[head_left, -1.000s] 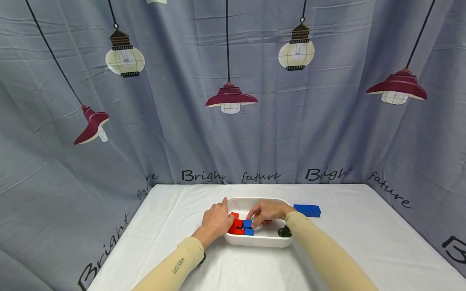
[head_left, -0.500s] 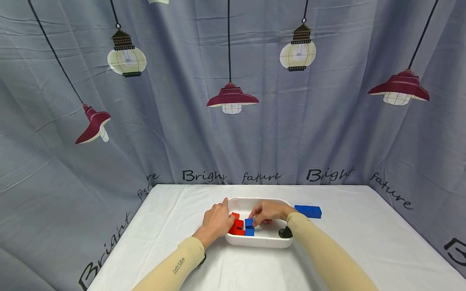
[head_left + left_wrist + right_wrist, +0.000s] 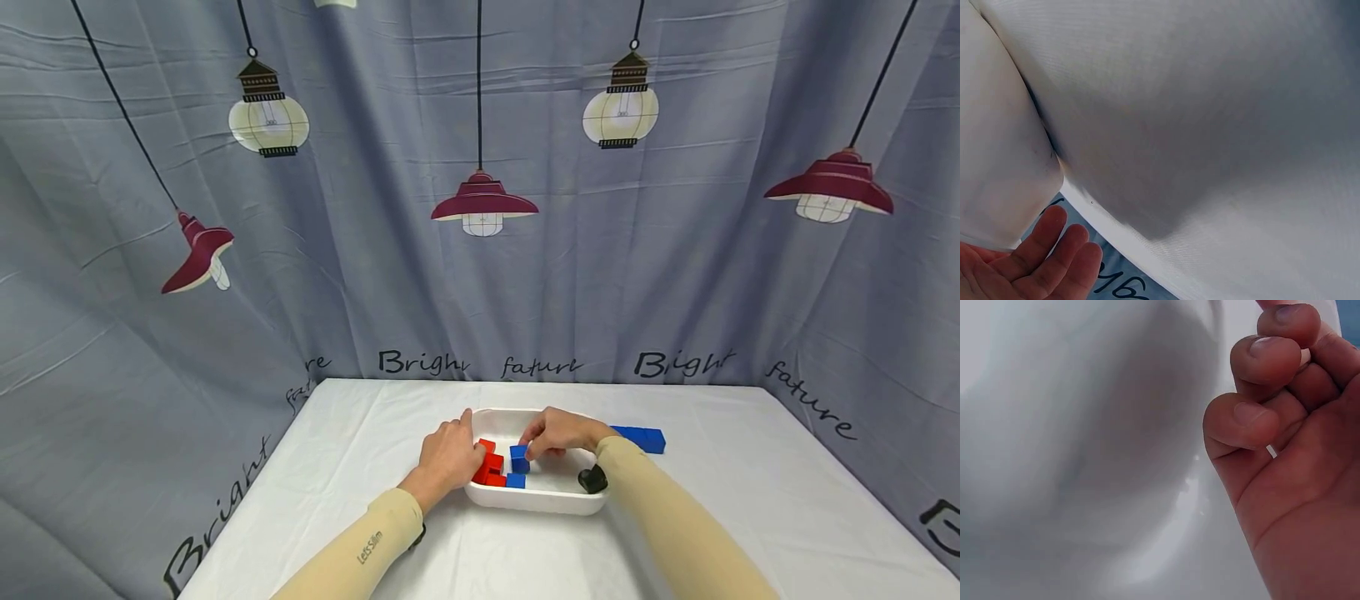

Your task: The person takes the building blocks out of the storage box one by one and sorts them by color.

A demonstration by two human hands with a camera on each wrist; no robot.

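Note:
In the head view a white plastic tray (image 3: 536,500) stands on the table. My left hand (image 3: 444,454) holds its left rim, thumb over the inside; the left wrist view has that hand's fingers (image 3: 1063,259) against the tray's outer side. Inside the tray my right hand (image 3: 562,431) pinches a blue block (image 3: 519,457) between thumb and forefinger. Its other fingers (image 3: 1250,422) are curled in the right wrist view, where the block is out of sight. Red blocks (image 3: 491,463) cluster at the tray's left end, partly behind my left thumb. Beside them lies another blue block (image 3: 515,481).
Outside the tray, a row of blue blocks (image 3: 647,440) lies to the right, partly covered by my right wrist. A black device (image 3: 592,479) sits at the right wrist. White cloth covers the table (image 3: 750,467), and a grey-blue printed curtain (image 3: 540,283) hangs behind.
The pinched blue block has lifted away from the blue block below it and shifted slightly right with my right hand. My left hand keeps its hold on the rim.

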